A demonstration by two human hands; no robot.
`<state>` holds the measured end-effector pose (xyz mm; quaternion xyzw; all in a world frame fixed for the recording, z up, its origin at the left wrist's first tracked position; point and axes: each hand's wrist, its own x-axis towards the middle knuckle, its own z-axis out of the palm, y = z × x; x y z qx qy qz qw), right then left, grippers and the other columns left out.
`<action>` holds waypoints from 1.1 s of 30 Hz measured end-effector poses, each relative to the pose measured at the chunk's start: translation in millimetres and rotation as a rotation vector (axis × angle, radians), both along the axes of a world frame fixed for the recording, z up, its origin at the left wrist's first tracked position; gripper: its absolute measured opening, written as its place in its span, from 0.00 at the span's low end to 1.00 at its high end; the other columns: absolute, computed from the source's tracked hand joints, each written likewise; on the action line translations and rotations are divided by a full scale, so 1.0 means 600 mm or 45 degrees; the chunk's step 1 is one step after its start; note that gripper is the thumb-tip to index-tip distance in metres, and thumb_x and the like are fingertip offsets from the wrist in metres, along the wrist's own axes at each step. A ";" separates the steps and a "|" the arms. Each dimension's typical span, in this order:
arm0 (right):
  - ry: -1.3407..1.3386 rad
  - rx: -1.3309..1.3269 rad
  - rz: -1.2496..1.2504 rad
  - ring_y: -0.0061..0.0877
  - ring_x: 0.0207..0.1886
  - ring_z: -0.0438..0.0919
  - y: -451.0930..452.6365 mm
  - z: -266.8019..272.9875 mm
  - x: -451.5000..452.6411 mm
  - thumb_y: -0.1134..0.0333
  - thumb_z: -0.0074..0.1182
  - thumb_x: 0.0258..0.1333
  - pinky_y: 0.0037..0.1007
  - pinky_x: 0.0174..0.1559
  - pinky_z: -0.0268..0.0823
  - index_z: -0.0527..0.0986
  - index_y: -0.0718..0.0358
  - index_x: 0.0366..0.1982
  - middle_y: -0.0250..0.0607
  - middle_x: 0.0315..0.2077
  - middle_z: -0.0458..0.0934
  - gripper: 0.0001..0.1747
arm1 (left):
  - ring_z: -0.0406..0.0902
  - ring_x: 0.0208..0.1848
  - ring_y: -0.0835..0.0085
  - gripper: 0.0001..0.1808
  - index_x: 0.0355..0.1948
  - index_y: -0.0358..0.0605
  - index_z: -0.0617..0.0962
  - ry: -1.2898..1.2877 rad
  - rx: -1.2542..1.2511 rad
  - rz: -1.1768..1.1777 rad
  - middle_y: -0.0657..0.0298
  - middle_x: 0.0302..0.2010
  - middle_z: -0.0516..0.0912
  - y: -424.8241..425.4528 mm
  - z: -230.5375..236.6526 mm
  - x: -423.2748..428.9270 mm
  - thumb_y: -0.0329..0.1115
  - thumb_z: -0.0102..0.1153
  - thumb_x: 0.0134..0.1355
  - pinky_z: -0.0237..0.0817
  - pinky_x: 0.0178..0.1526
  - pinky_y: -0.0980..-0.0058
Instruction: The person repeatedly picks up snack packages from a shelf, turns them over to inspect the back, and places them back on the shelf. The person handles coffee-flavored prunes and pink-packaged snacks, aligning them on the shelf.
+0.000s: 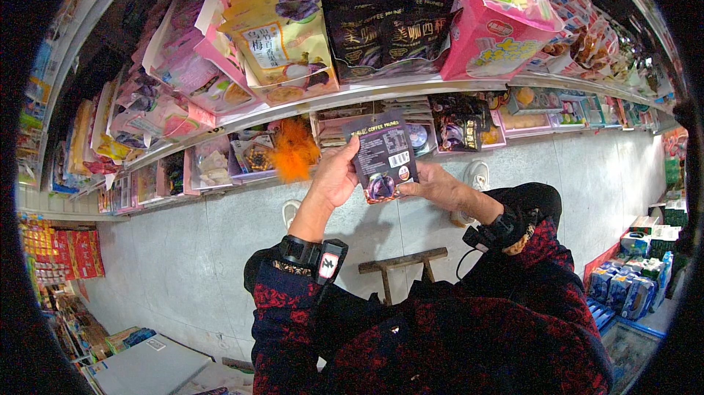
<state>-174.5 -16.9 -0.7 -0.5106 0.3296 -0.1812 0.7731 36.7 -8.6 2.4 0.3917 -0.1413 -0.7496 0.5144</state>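
A dark packet of coffee prunes [382,158] is held between my two hands, its printed back towards me. My left hand [336,172] grips its left edge, and my right hand [434,186] has its lower right corner, the thumb lying on the front. Similar black packets [390,37] stand in a row on the shelf above, between a box of yellow packets [283,54] and a pink box [495,26]. An orange feathery duster [295,150] lies left of my left hand, at the lower shelf.
The metal shelf edge [352,91] curves across in front. Below it are boxes of snacks [525,120]. A wooden stool [404,261] stands on the tiled floor [181,263] between my legs. Blue packages [621,285] are stacked at the right, and a white lid-like surface [148,367] is at lower left.
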 end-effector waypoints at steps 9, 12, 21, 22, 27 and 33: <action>0.253 -0.181 -0.141 0.18 0.39 0.71 -0.005 0.000 -0.009 0.62 0.52 0.55 0.25 0.42 0.64 0.70 0.65 0.44 0.31 0.37 0.74 0.18 | 0.75 0.44 0.69 0.19 0.48 0.38 0.71 -0.002 0.011 0.034 0.61 0.44 0.77 0.004 -0.001 -0.006 0.41 0.49 0.62 0.68 0.48 0.66; 0.474 -0.622 -0.198 0.23 0.37 0.72 -0.010 0.000 -0.012 0.64 0.53 0.52 0.28 0.40 0.65 0.69 0.67 0.41 0.36 0.34 0.75 0.17 | 0.72 0.48 0.69 0.19 0.49 0.44 0.70 -0.121 0.054 -0.111 0.63 0.45 0.75 0.005 -0.006 -0.009 0.43 0.51 0.60 0.66 0.49 0.63; 0.707 -1.999 -0.212 0.36 0.45 0.69 0.016 0.015 0.004 0.66 0.60 0.38 0.34 0.44 0.63 0.69 0.65 0.44 0.43 0.40 0.68 0.26 | 0.68 0.53 0.65 0.25 0.53 0.47 0.67 0.254 -0.253 -0.173 0.60 0.50 0.72 0.023 -0.005 -0.050 0.48 0.51 0.59 0.60 0.56 0.57; 0.691 -2.039 -0.173 0.36 0.46 0.69 0.019 0.019 0.005 0.64 0.60 0.38 0.34 0.45 0.63 0.68 0.65 0.45 0.43 0.40 0.68 0.28 | 0.68 0.53 0.65 0.25 0.53 0.45 0.67 0.328 -0.223 -0.105 0.59 0.51 0.72 0.022 -0.005 -0.051 0.48 0.49 0.60 0.60 0.56 0.58; 0.564 -1.979 0.028 0.39 0.52 0.65 0.015 0.033 -0.004 0.54 0.63 0.36 0.37 0.50 0.60 0.65 0.63 0.49 0.45 0.46 0.65 0.37 | 0.71 0.51 0.65 0.22 0.52 0.43 0.67 0.487 -0.006 0.023 0.57 0.48 0.74 0.013 0.001 -0.038 0.47 0.40 0.64 0.63 0.54 0.63; 0.335 -1.685 -0.314 0.44 0.57 0.61 -0.002 0.029 -0.019 0.57 0.65 0.36 0.39 0.56 0.56 0.64 0.64 0.50 0.51 0.53 0.62 0.38 | 0.70 0.53 0.62 0.25 0.55 0.42 0.65 0.515 -0.053 -0.027 0.56 0.52 0.72 0.011 0.008 -0.031 0.48 0.38 0.65 0.62 0.55 0.60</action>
